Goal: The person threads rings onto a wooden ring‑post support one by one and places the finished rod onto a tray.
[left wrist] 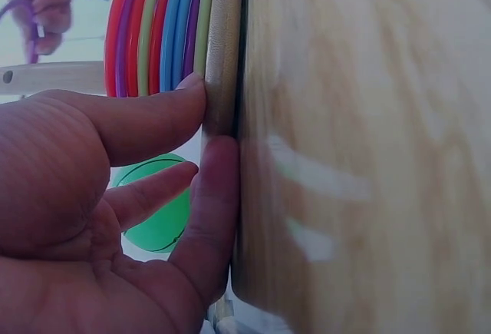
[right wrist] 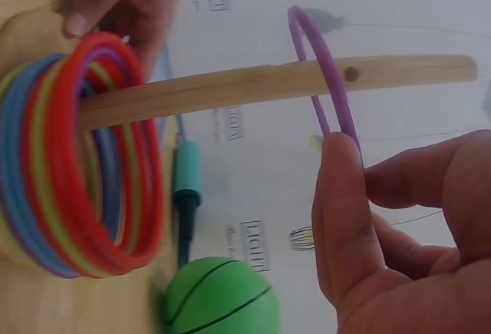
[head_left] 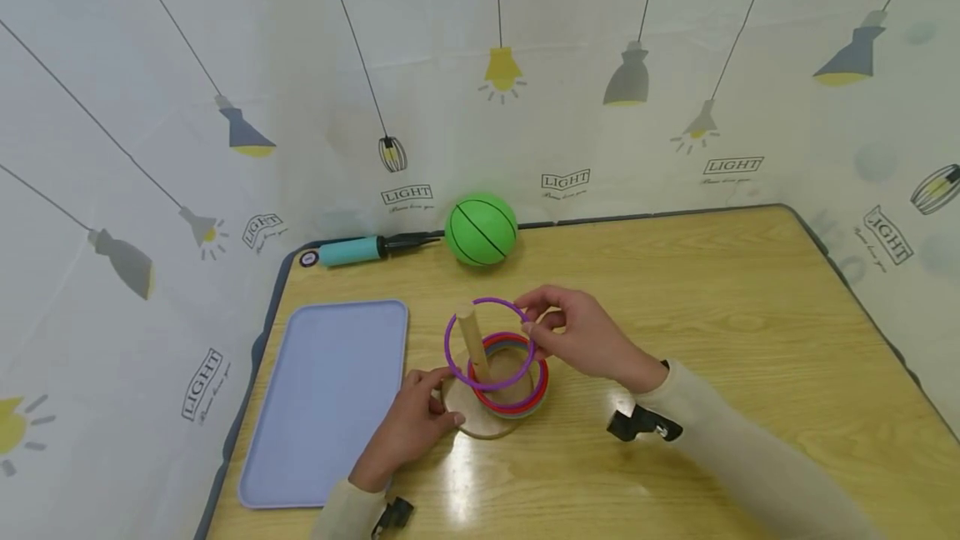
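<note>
An upright wooden peg (head_left: 471,336) rises from a round wooden base (head_left: 480,421) on the table. Near the top of the peg, my right hand (head_left: 581,336) pinches a purple ring (right wrist: 339,96) between thumb and fingers. That ring encircles the peg, well above a stack of rings (left wrist: 165,34) in red, purple, green and blue, with a red one uppermost. Down at the base, my left hand (head_left: 412,417) holds its left edge, the thumb (left wrist: 165,115) at the rim and another finger low beside it.
A pale lavender tray (head_left: 330,398) lies to the left. Toward the back edge are a green ball (head_left: 482,229) and a teal hand pump (head_left: 351,252) with a black nozzle. Behind the wooden table (head_left: 712,298) hangs a white curtain (head_left: 450,15) printed with lamps.
</note>
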A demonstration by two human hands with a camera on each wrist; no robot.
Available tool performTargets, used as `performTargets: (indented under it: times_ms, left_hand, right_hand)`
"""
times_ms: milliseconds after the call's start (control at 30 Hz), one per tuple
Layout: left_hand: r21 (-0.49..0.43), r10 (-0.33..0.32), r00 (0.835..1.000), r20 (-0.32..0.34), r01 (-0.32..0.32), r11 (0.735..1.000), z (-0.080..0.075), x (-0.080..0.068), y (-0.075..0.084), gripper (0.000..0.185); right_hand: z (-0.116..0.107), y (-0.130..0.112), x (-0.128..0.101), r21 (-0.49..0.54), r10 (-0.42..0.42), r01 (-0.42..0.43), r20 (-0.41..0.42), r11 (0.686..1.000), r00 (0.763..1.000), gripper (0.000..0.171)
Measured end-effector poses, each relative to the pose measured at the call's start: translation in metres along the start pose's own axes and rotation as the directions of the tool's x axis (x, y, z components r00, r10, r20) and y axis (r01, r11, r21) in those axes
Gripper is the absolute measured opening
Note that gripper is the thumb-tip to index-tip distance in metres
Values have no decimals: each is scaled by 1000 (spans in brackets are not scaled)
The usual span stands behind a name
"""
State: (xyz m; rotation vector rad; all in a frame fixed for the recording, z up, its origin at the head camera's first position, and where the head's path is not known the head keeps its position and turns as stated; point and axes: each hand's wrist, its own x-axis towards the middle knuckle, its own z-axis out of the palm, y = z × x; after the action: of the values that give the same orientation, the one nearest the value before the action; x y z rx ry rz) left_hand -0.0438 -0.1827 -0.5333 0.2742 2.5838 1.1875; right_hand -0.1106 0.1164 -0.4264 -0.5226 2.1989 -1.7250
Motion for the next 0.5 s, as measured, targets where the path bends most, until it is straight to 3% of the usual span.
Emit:
performTargets:
  times_ms: [267, 500]
  left_hand:
    - [-10, 0, 1000, -9, 0, 1000, 1, 1, -1, 67]
    - [-8, 1, 1000, -11, -1, 1000, 1, 1, 0, 66]
  right_hand:
    - [2, 29, -1, -20, 71, -70, 19, 997, 997, 27]
    - [4, 50, -4, -100, 63, -60, 31, 993, 998, 25]
